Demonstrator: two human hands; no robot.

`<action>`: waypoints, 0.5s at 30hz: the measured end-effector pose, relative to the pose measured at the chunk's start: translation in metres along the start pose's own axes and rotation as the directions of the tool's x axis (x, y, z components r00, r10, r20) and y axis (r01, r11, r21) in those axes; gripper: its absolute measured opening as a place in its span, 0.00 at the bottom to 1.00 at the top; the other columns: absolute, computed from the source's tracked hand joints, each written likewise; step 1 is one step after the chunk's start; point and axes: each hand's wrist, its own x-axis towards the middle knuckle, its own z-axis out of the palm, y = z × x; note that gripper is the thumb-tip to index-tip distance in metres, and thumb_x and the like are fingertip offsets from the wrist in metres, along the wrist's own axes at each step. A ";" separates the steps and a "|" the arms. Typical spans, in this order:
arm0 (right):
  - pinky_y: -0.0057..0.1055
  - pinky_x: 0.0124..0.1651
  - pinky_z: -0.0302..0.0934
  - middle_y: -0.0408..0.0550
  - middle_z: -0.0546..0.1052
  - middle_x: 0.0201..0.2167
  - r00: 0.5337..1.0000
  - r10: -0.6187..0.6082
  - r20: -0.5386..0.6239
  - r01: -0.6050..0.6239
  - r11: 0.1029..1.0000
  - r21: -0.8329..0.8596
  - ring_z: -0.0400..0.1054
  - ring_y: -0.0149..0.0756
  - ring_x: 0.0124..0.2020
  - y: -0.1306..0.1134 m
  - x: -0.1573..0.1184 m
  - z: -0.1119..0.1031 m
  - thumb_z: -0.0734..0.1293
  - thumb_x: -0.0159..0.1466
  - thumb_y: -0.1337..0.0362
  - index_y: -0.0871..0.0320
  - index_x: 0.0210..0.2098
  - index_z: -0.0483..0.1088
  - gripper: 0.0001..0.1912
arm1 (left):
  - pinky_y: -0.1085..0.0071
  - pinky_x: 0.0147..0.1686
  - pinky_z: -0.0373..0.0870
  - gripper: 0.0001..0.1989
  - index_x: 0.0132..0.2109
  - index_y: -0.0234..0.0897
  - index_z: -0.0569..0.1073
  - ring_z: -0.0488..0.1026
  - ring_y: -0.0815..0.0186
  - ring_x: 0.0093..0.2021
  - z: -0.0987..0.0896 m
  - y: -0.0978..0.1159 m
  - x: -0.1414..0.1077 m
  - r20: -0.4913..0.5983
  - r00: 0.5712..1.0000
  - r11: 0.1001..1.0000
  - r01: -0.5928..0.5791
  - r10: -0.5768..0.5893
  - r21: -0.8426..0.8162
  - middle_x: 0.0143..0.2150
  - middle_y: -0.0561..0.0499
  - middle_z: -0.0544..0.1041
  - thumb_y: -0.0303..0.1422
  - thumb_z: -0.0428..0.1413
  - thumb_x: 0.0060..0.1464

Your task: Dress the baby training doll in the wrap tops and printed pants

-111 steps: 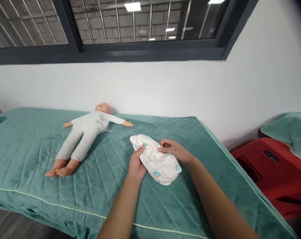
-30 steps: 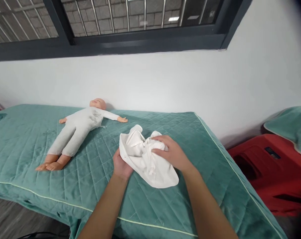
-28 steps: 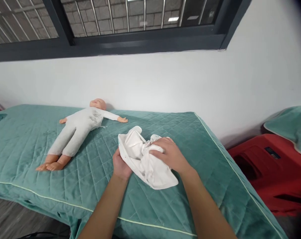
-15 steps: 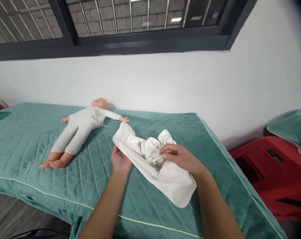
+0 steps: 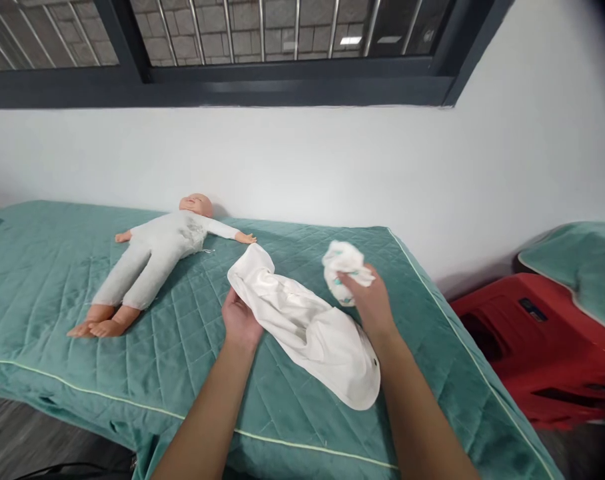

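Over bedspread [image 5: 132, 373], left hand [image 5: 241, 321] cupped, right hand [image 5: 374, 305] clutching printed cloth [image 5: 340, 259]

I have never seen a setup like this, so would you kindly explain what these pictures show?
There is no machine here: these are a person's own bare hands. Every picture comes from one camera worn on the head, looking forward and down. On the green quilted cover lies a doll with a white cloth body. The left hand touches a plain white cloth, which partly covers it. The right hand grips a bunched, green-marked cloth.
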 end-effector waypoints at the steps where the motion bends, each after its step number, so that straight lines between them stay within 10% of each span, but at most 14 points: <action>1: 0.40 0.42 0.70 0.48 0.79 0.40 0.993 0.038 -0.114 -0.021 0.989 0.147 0.74 0.42 0.39 0.001 0.003 -0.002 0.74 0.52 0.53 0.58 0.43 0.71 0.23 | 0.52 0.65 0.60 0.21 0.56 0.34 0.74 0.68 0.51 0.63 0.001 0.000 0.001 -0.012 1.000 1.000 -0.002 0.002 -0.002 0.54 0.43 0.78 0.35 0.49 0.60; 5: 0.33 0.35 0.71 0.47 0.78 0.44 0.919 0.079 -0.386 0.081 0.921 0.380 0.75 0.38 0.37 0.002 0.008 -0.019 0.74 0.52 0.54 0.57 0.47 0.70 0.26 | 0.54 0.65 0.60 0.21 0.57 0.35 0.74 0.67 0.53 0.64 0.003 0.001 0.003 -0.024 0.999 0.999 -0.032 0.032 0.007 0.55 0.45 0.78 0.37 0.48 0.61; 9: 0.35 0.38 0.68 0.49 0.77 0.40 0.845 -0.087 -0.528 0.055 0.996 -0.077 0.73 0.40 0.37 -0.011 -0.002 -0.057 0.75 0.51 0.51 0.58 0.48 0.69 0.29 | 0.55 0.65 0.60 0.23 0.59 0.35 0.72 0.66 0.53 0.64 0.006 0.002 -0.001 0.045 0.999 1.000 0.005 -0.005 0.011 0.57 0.44 0.76 0.40 0.48 0.62; 12: 0.38 0.43 0.66 0.51 0.77 0.42 0.846 -0.291 -0.448 0.014 0.851 -0.526 0.72 0.44 0.40 -0.029 -0.010 -0.097 0.73 0.55 0.50 0.57 0.54 0.67 0.31 | 0.54 0.67 0.57 0.23 0.60 0.35 0.71 0.65 0.53 0.65 0.009 0.002 -0.004 0.040 0.999 1.000 0.000 0.000 -0.001 0.57 0.44 0.76 0.40 0.48 0.63; 15: 0.40 0.43 0.64 0.52 0.76 0.45 0.941 -0.270 -0.205 -0.010 0.581 -0.814 0.71 0.48 0.44 -0.031 -0.017 -0.127 0.67 0.60 0.48 0.52 0.56 0.67 0.28 | 0.54 0.68 0.54 0.22 0.59 0.35 0.72 0.65 0.53 0.65 0.012 0.002 -0.006 0.014 1.000 1.000 -0.002 0.002 -0.012 0.56 0.45 0.78 0.39 0.46 0.64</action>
